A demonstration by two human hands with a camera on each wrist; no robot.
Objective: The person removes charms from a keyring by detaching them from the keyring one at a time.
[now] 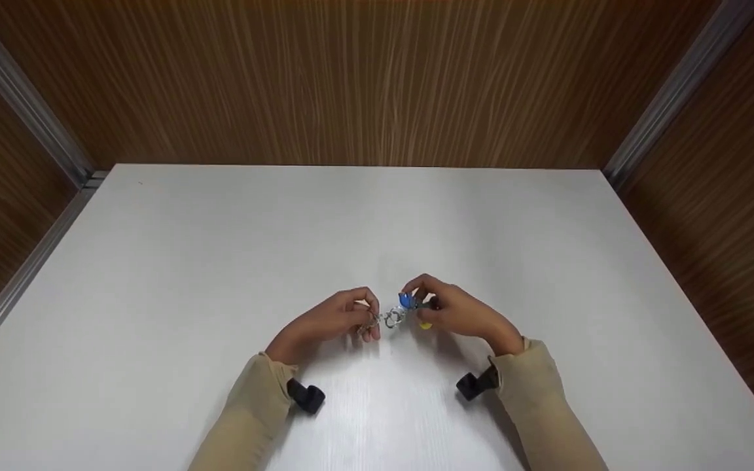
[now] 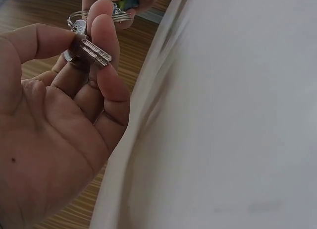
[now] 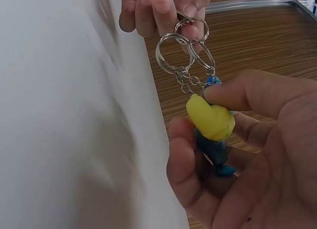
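A bunch of metal key rings [image 3: 181,53] is hanging stretched between the two hands, just above the white table [image 1: 220,261] near its front middle. A short chain [image 3: 188,81] is linking the rings to a yellow and blue charm [image 3: 210,121], which the right hand [image 1: 459,313] is grasping, its thumb pressing the yellow part against curled fingers. At the charm's 9 o'clock in the head view, the left hand [image 1: 331,320] is pinching a silver key [image 2: 89,50] between thumb and fingertips, with one ring looping just above that fingertip. Both hands are hovering close together, nearly touching. Beige sleeves [image 1: 252,412] are covering both forearms, and a black wrist camera [image 1: 305,396] is sitting at each cuff. Wood-grain walls [image 1: 377,78] are enclosing the table at 12 o'clock and on both sides.
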